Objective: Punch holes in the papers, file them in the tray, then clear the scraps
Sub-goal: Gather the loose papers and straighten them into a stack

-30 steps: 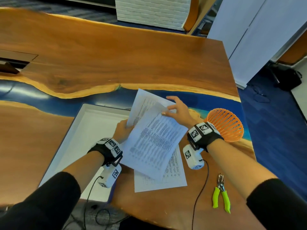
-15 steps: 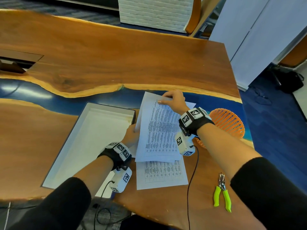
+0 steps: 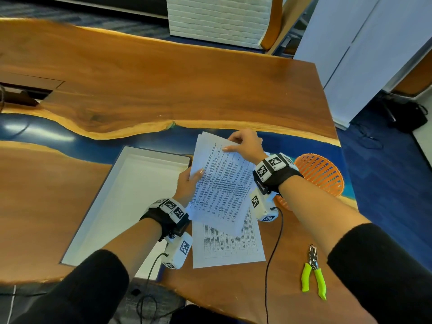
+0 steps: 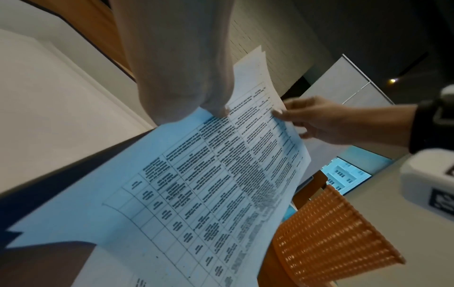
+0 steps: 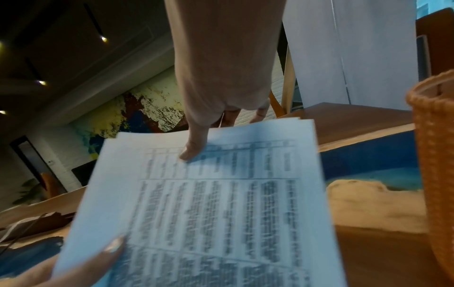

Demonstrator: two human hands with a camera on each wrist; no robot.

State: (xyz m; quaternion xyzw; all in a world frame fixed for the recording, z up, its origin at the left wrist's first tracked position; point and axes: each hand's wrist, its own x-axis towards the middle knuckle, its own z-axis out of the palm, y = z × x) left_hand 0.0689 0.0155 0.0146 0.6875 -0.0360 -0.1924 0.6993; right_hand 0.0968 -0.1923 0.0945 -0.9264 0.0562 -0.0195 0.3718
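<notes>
A small stack of printed papers (image 3: 222, 183) is lifted off the table, tilted, between both hands. My left hand (image 3: 190, 181) pinches its left edge, thumb on top; the left wrist view shows that thumb on the papers (image 4: 209, 174). My right hand (image 3: 243, 146) pinches the far top corner, thumb on the print, as the right wrist view shows on the papers (image 5: 221, 194). One more printed sheet (image 3: 230, 246) lies flat on the table beneath. The white tray (image 3: 121, 195) sits empty at the left. A green-handled hole punch (image 3: 314, 274) lies at the right front.
An orange mesh basket (image 3: 320, 174) stands right of my right wrist, close to the table's right edge. Wrist-camera cables hang over the front edge. The wooden table (image 3: 163, 85) with its blue resin strip stretches far beyond the papers.
The papers have risen off the lower sheet and tilted. My right hand's fingers have curled into a pinch at the top corner; my left hand moved up along the left edge.
</notes>
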